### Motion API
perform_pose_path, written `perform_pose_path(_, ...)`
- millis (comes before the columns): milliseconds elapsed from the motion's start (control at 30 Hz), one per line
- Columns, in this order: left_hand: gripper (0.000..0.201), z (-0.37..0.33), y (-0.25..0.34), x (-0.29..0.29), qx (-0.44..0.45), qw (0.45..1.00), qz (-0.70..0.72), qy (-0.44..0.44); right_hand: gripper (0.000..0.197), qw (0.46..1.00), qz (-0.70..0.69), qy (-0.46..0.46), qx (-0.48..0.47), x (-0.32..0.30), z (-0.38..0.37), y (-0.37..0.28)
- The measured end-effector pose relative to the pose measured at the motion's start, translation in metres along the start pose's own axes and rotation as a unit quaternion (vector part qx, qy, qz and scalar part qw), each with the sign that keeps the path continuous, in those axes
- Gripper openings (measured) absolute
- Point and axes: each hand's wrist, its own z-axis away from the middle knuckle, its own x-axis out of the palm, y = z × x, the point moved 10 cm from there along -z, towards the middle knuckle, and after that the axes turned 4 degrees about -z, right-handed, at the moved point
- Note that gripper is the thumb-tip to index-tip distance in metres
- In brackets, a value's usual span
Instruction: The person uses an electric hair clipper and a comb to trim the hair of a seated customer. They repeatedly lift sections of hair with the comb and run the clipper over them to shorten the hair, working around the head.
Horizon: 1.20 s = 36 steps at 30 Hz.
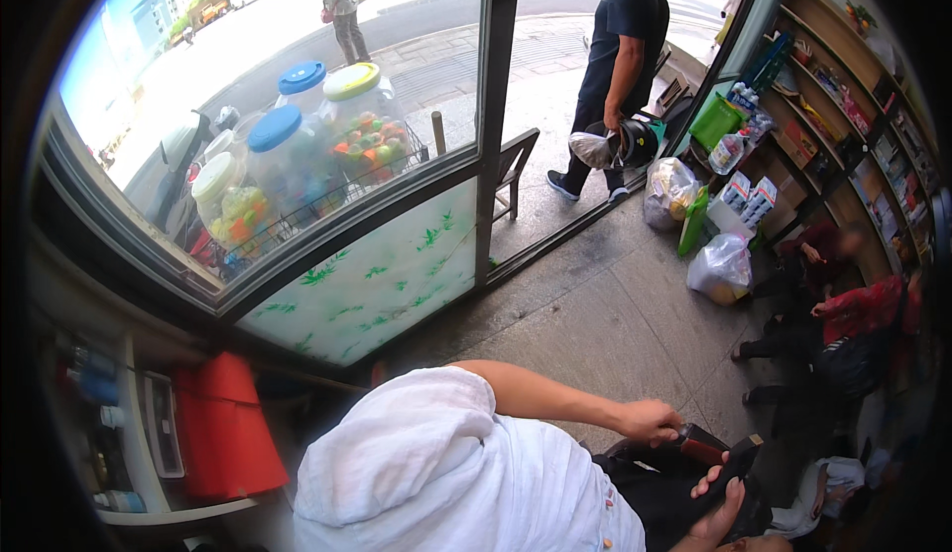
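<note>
My left arm reaches out from a white short sleeve toward the right. My left hand (650,421) is closed, its fingers bent down at the edge of a dark, reddish-brown flat thing (702,446). Whether it grips that thing I cannot tell. Close beside it, lower in the head view, my right hand (716,514) is wrapped round a black phone-like slab (729,475), held tilted with fingers along one side. Dark cloth lies beneath both hands. The white shirt (476,483) fills the lower middle.
Clear bags (721,266) and a green package (694,220) lie on the floor near shelves (843,106). A person (630,56) stands in the doorway with a bag. Large jars (362,121) stand behind the glass. A red bin-like thing (226,428) is at lower left; people are at right.
</note>
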Motion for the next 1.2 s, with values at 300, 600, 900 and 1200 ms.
perform_pose_path(300,0.022,0.02,-0.022,-0.064,0.006,0.999,-0.012,0.039,0.053,0.993,0.006,-0.099,0.06,0.068,-0.05,0.018)
perform_pose_path(600,0.018,0.028,-0.037,-0.096,-0.004,0.998,-0.004,0.055,0.051,0.996,-0.017,-0.077,0.032,0.083,-0.087,0.034)
perform_pose_path(900,0.028,-0.008,-0.032,-0.039,0.016,0.998,-0.022,-0.049,0.049,0.992,-0.016,0.098,-0.074,0.044,-0.014,0.017)
perform_pose_path(1200,0.033,-0.046,0.006,0.095,0.177,0.975,-0.014,-0.131,0.052,0.972,0.006,0.197,-0.124,-0.026,0.112,0.002)
